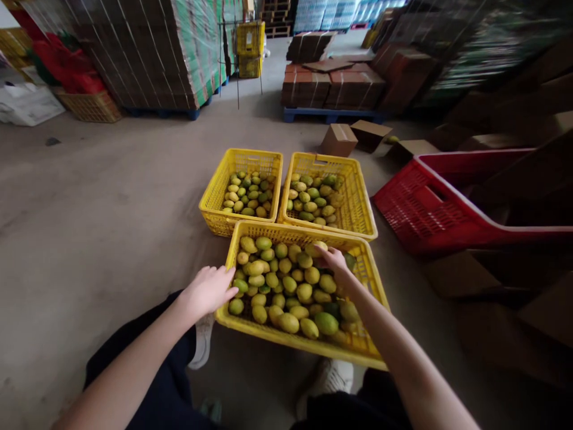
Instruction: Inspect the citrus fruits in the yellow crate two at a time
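Observation:
In front of my legs stands a yellow plastic crate (299,345) filled with yellow and green lemons (304,292). My left hand (210,291) is at this crate's left rim, fingers curled over the edge and thumb on the inner side. Towards the crate's far side, my right hand (333,258) reaches in, its fingers closed on a yellow lemon (319,245). The palm of my right hand is turned away, so part of that grip is hidden. More lemons lie beneath and around it.
Two more yellow crates, one left (213,207) and one right (358,197), stand behind with lemons inside. A red crate (403,209) and cardboard boxes (339,140) are at the right. Wrapped pallet stacks (197,54) stand farther back.

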Tool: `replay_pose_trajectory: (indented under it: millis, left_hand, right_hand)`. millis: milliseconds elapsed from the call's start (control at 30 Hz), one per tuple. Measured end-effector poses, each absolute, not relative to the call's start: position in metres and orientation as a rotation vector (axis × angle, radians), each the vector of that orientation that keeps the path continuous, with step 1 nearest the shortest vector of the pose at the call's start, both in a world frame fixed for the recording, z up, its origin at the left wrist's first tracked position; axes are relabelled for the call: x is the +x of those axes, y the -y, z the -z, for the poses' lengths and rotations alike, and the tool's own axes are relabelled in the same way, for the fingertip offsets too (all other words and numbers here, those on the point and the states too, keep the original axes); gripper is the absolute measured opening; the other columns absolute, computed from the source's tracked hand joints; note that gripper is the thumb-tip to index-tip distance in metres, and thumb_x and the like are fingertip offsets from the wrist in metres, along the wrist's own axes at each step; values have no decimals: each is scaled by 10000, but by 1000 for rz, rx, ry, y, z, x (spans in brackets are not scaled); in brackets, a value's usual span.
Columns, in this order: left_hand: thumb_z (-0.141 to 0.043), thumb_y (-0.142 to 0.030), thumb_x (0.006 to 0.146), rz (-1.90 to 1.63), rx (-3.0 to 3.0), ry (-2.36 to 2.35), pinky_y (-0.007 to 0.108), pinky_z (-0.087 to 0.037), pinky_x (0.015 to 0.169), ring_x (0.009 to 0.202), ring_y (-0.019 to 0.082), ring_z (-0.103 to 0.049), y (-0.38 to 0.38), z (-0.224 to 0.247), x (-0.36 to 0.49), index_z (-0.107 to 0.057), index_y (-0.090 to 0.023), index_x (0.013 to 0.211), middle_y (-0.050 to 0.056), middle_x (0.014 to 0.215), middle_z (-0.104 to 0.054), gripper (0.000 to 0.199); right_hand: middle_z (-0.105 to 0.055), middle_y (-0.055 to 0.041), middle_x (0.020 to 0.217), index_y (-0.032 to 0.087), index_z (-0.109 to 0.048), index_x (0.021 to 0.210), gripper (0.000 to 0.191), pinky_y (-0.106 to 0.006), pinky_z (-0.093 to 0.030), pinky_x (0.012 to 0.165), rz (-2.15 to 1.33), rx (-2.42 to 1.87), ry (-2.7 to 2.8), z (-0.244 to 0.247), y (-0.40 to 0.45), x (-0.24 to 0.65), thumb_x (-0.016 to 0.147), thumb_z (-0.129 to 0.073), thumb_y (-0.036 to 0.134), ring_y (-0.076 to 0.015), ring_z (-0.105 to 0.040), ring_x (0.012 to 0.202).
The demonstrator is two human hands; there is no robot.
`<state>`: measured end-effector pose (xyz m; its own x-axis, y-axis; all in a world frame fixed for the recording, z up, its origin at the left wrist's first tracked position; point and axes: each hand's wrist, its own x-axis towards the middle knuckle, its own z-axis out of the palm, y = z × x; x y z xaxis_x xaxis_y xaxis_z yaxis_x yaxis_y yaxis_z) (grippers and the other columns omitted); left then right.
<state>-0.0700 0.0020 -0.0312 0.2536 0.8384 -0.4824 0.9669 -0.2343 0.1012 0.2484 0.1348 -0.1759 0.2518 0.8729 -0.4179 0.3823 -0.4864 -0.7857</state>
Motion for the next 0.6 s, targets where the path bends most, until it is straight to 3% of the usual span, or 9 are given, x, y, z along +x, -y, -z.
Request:
replay_pose_trajectory:
  millis: [167, 233, 333, 467, 533, 600]
  left_hand:
    - [-479, -526, 858, -49, 2088, -1690, 417, -389, 992, 1277, 350, -435, -4, 23, -48, -176, -177, 1482, 174, 1487, -328, 776]
    - [-584, -561, 777, -271, 2078, -1564, 418, -371, 1022, 1295, 346, -414, -5, 20, -35, -151, -224, 1486, 143, 1516, -279, 897]
    - [-677, -507, 716, -515, 2039, -1486, 403, -424, 963, 1163, 313, -535, -5, 15, -24, -348, -240, 1402, 110, 1374, -481, 806]
    - [-748, -514, 626, -795, 1811, -1619, 372, -486, 828, 896, 255, -626, -10, 10, -30, -602, -189, 1104, 71, 978, -668, 596]
    - [-760, -529, 598, -939, 1586, -1616, 343, -495, 794, 843, 226, -626, -16, 9, -38, -636, -165, 1013, 66, 910, -674, 567]
    - [-751, -513, 616, -1062, 1324, -1521, 315, -500, 783, 842, 204, -624, -21, 8, -45, -647, -136, 963, 76, 913, -677, 522]
  right_hand:
    - [-688, -53, 719, 141, -620, 925, 224, -256, -528, 477, -1826, -1408, 1058, 112, -89, 207, 738, -695, 241, -167, -646, 564]
    - [-688, -46, 715, 139, -611, 960, 265, -255, -525, 465, -2046, -1109, 984, 82, -64, 181, 733, -701, 242, -169, -648, 556]
    - [-700, -30, 770, 157, -611, 997, 294, -273, -548, 537, -2119, -975, 996, 47, -38, 152, 736, -690, 267, -157, -653, 596]
    - [-699, -50, 757, 154, -617, 923, 343, -376, -555, 624, -2256, -894, 1038, 46, -44, 155, 808, -563, 472, -209, -664, 660]
    - [-694, -46, 750, 161, -625, 891, 285, -345, -542, 615, -2133, -1088, 1120, 72, -56, 165, 813, -579, 431, -192, -649, 647]
    - [-661, -19, 662, 165, -633, 785, 126, -270, -505, 555, -1904, -1420, 1236, 112, -65, 171, 721, -705, 247, -144, -587, 562]
